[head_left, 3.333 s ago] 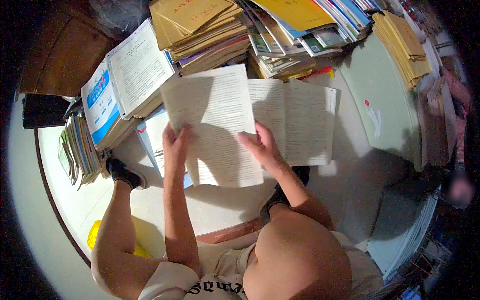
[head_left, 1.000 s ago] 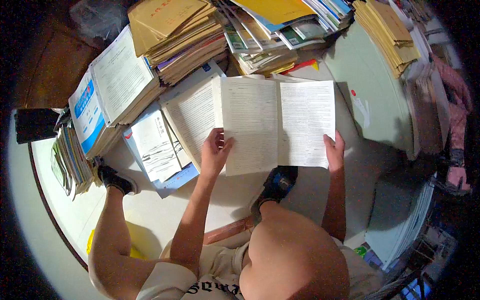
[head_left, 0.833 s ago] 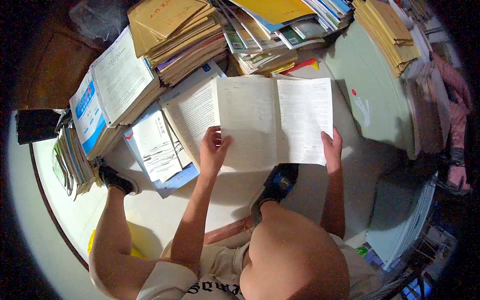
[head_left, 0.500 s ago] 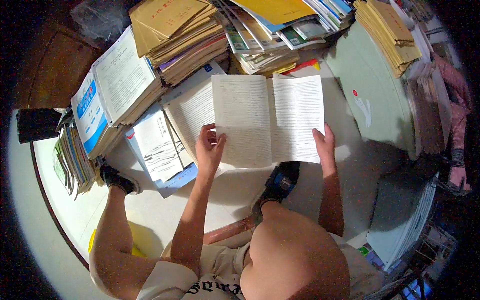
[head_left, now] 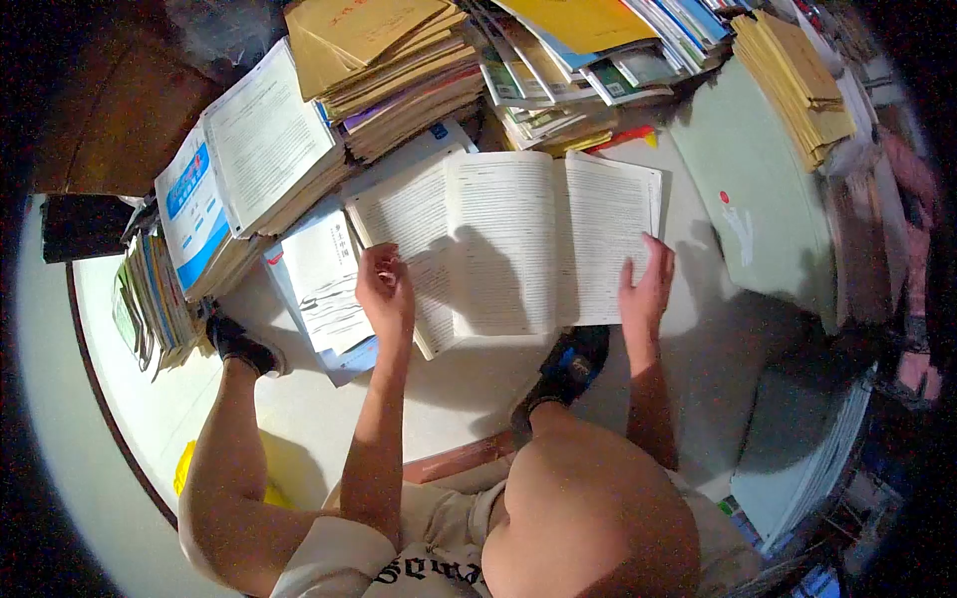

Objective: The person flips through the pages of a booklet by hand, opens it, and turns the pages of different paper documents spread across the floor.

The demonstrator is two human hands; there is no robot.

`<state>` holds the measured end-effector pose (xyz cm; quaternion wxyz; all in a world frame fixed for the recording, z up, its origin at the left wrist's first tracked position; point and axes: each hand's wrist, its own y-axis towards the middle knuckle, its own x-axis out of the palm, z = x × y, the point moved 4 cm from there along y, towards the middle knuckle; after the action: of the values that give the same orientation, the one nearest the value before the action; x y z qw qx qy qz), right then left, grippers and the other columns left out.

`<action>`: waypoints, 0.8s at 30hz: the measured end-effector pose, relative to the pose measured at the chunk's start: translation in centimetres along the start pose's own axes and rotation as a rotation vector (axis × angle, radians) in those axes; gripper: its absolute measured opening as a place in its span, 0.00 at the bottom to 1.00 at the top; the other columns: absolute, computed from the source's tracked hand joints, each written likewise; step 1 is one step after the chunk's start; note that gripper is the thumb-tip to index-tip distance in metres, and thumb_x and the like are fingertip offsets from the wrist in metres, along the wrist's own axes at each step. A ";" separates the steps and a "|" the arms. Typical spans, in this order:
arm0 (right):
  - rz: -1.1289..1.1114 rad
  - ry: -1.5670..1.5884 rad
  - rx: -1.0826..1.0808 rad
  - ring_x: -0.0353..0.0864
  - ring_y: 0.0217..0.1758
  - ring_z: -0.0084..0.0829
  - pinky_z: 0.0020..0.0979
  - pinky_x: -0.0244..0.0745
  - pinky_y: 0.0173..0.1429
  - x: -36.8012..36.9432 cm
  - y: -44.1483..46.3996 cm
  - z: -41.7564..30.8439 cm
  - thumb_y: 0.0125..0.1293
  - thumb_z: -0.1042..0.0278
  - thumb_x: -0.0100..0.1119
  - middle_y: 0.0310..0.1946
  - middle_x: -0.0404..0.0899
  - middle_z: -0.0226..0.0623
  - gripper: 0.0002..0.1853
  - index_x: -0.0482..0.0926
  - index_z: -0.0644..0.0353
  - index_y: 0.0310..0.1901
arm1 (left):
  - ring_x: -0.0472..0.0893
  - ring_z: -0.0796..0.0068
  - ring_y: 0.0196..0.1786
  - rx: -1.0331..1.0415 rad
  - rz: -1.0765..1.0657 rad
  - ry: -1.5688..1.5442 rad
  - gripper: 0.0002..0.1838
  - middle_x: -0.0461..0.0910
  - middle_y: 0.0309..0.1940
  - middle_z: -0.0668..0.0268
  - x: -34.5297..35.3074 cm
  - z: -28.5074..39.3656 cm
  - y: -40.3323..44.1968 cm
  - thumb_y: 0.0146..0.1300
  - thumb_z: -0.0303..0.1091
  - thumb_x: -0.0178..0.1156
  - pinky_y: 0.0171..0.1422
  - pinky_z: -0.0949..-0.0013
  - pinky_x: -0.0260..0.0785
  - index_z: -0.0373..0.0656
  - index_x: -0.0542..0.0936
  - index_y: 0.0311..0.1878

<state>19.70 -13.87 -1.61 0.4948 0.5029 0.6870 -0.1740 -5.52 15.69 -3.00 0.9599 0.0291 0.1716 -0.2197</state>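
Observation:
Wide printed sheets [head_left: 501, 249] lie spread in several text-covered panels on the floor in front of me. My left hand [head_left: 387, 294] is over the left panel's outer edge, its fingers loosely curled with a gap to the thumb. Its shadow falls across the middle panel. At the right panel [head_left: 608, 234], my right hand [head_left: 648, 294] is by the outer edge, thumb and fingers apart. Whether its fingertips touch the paper I cannot tell. Left of my left hand lies a white booklet [head_left: 319, 269] with a landscape drawing, on top of a blue-edged one.
Stacks of brown envelopes [head_left: 389, 60], magazines [head_left: 568, 110] and printed papers [head_left: 264, 140] stand along the back. A pale green case [head_left: 748, 189] is at right, with envelopes [head_left: 797, 90] on it. Another person's arm [head_left: 912, 279] shows at far right. My shoe [head_left: 568, 364] is below the sheets.
The raised left part of the sheets has come down flat. My left hand has moved left, off it, and my right hand's fingers have spread. The view has shifted slightly.

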 end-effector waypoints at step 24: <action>-0.670 0.486 -0.330 0.77 0.59 0.60 0.51 0.74 0.64 14.2 -7.4 -24.1 0.52 0.69 0.73 0.56 0.75 0.58 0.36 0.67 0.66 0.62 | 0.83 0.71 0.40 -0.004 0.196 0.069 0.16 0.81 0.40 0.61 -3.9 -4.9 1.0 0.60 0.16 0.67 0.47 0.68 0.76 0.37 0.79 0.51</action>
<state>1.11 8.04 -4.78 0.3089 0.1932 0.9269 -0.0895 -9.90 18.86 -6.32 0.9703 0.0515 0.2015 -0.1235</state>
